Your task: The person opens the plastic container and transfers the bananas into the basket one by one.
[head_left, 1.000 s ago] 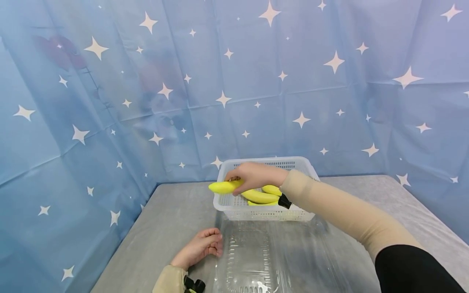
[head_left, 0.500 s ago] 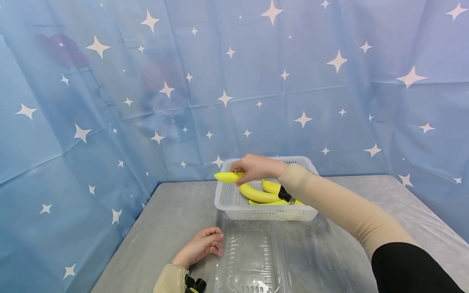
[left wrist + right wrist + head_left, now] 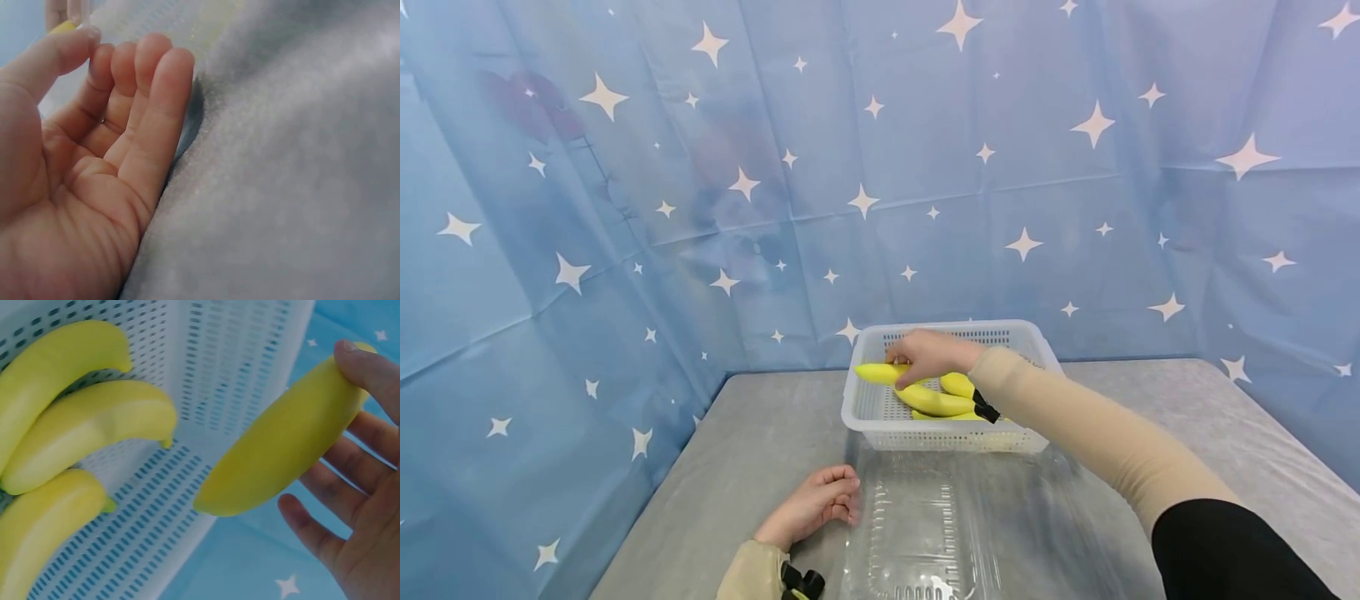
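We see a grey felt-like table walled on the far side and both flanks by a blue curtain printed with white stars.

The right hand reaches into a white perforated basket at the far middle of the table, and its thumb and fingers curl round one banana, pinching it above the basket's left part. Just to the right of that grip and below it, we count three more bananas lying side by side on the basket floor, which makes four bananas in all and one basket.

Nearer to us than the grip, touching the basket's front wall, lies one clear plastic clamshell tray, open and flat on the table. The left hand rests on the table just beside the tray's left edge, fingers loosely curled and holding nothing; whether it touches the tray we cannot tell.
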{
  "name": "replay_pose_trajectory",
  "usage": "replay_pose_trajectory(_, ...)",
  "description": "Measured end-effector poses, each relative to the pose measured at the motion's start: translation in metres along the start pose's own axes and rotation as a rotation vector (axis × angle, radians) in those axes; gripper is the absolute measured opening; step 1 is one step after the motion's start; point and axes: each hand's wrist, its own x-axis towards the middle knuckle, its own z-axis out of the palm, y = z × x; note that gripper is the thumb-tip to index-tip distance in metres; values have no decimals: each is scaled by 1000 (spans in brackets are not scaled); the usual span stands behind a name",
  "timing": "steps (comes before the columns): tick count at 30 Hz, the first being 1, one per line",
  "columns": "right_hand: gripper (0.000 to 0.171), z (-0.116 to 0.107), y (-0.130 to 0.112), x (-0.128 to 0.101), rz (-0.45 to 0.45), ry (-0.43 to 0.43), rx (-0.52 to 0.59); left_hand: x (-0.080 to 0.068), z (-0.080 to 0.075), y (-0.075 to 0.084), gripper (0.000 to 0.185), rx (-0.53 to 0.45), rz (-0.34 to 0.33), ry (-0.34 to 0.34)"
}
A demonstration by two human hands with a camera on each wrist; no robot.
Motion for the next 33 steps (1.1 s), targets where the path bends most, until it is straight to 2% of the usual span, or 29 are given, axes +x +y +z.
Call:
replay_pose_trajectory(4,40,8,5,1,33,-14,12,0,-1,1,15,-3,-1,6)
replay_pose_trajectory(11,43,17,10,5,72,-24,-29,0,-2,1,14,4,-1,3)
replay_pose_trajectory(23,32,16,10,11,66,-42,-19,0,-2,4,16,10,-20,30)
replay_pose_trajectory(33,32,17,23,14,90,-65,-15,0,-2,1,15,-5,-12,10)
